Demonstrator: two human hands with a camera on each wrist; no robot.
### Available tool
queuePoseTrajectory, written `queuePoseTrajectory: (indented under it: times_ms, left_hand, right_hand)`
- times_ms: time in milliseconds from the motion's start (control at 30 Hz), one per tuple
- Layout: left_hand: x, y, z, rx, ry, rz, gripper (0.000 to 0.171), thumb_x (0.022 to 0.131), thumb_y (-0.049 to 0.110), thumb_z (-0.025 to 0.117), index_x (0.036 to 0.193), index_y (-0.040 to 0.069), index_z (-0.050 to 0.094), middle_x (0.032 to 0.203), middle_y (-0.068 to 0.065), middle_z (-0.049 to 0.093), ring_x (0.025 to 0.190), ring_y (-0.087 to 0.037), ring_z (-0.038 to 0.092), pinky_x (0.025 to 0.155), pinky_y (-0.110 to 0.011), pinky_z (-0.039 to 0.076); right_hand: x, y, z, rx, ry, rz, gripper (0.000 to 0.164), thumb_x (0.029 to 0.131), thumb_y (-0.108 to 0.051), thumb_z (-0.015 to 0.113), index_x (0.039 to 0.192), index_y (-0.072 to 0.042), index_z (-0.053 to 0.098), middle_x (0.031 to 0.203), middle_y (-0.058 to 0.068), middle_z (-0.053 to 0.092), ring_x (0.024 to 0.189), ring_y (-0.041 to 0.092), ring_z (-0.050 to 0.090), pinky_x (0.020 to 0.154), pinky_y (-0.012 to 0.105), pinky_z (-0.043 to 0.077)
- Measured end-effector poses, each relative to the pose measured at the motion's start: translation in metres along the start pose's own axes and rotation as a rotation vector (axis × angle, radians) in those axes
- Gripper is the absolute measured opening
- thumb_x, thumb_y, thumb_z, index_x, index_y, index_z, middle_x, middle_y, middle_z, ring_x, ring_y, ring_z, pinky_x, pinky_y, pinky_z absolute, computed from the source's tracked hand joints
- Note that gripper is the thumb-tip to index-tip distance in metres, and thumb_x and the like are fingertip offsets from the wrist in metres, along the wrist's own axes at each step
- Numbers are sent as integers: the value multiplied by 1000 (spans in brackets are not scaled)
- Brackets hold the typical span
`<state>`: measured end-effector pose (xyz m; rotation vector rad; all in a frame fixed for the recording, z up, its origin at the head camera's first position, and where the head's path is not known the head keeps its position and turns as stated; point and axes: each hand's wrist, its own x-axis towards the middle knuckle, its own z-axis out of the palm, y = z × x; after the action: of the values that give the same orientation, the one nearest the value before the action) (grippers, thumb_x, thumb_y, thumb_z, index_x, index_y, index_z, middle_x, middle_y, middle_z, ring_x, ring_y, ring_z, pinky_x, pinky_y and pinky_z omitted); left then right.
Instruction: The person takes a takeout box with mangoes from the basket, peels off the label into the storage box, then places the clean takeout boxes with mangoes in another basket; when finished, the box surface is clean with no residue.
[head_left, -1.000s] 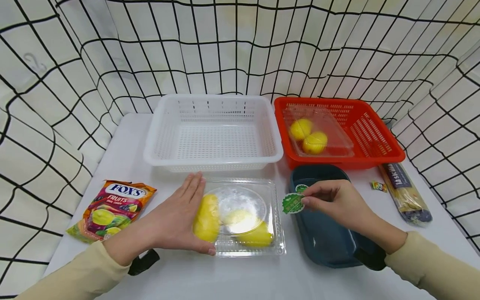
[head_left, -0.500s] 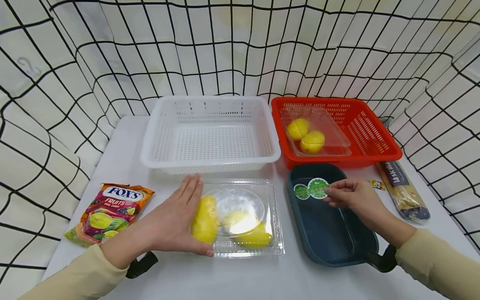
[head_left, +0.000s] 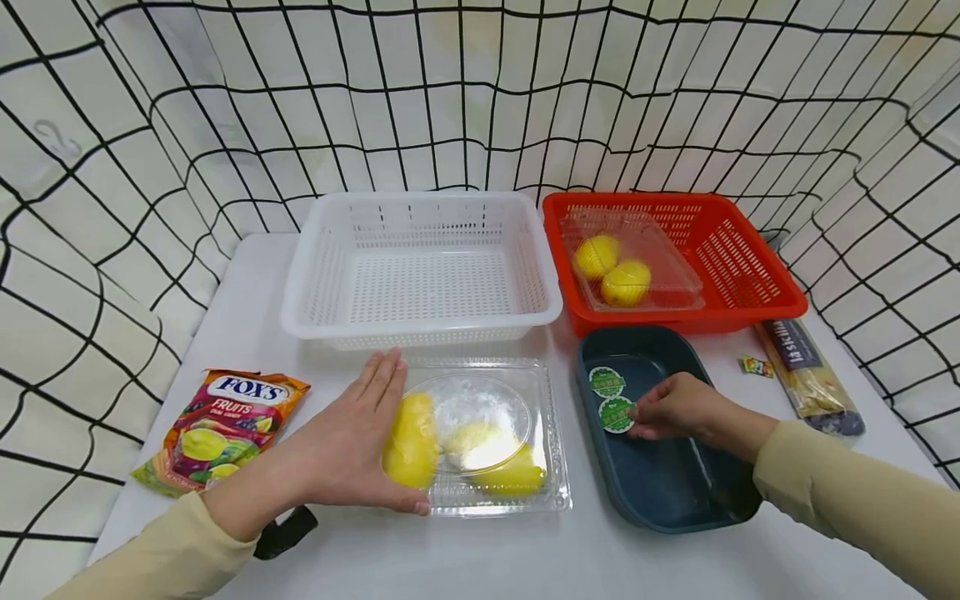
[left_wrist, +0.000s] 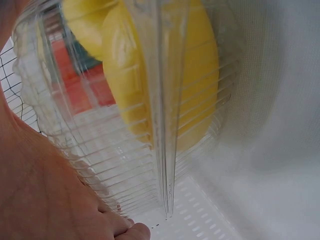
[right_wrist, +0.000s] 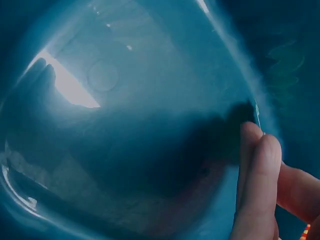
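Note:
My left hand (head_left: 352, 450) rests with straight fingers along the left side of a clear plastic clamshell box (head_left: 543, 392). Yellow fruit (head_left: 411, 442) shows through its lid, and through the ribbed wall in the left wrist view. Inside a dark blue tray (head_left: 660, 492), my right hand (head_left: 678, 408) pinches a round green sticker (head_left: 615, 414) at its edge, by the tray's left wall. Just above it sits a second round green sticker (head_left: 606, 382). The right wrist view shows the pinching fingertips (right_wrist: 267, 150) and only a thin edge of the held sticker.
Behind stand a white basket (head_left: 420, 325) and a red basket (head_left: 750, 308), which holds a clear box (head_left: 675, 279) with yellow fruit. A candy bag (head_left: 225, 429) lies at left, a pasta packet (head_left: 813, 383) and a small wrapped candy (head_left: 756, 366) at right. Black netting (head_left: 465, 83) surrounds the table.
My right hand has carried the pinched sticker from the tray's left edge over the tray, then down and left against its inside, below the other sticker. My left hand stays in place.

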<state>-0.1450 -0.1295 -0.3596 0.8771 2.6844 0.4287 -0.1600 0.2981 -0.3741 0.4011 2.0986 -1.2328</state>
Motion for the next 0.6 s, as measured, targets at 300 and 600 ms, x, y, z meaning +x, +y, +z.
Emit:
queuePoseTrajectory:
  times_ms: [300,600]
  left_hand:
    - [0,1,-1,-5,6,-1,148,64,86,73,159,-11,14,170,-28,3,156,-49,9,123,-62,26]
    - [0,2,-1,-10,1,-5,149,64,87,72,159,-11,14,170,-28,3,156,-49,8,123,-62,25]
  right_hand:
    - [8,2,-5,-42,-38,75,28,101,-12,64,116,12,63,81,7,77,70,11,74,71,22,61]
    - [11,2,-3,-96,-41,100,25,100,-12,66,106,11,72,78,8,77,66,10,73,69,22,61]
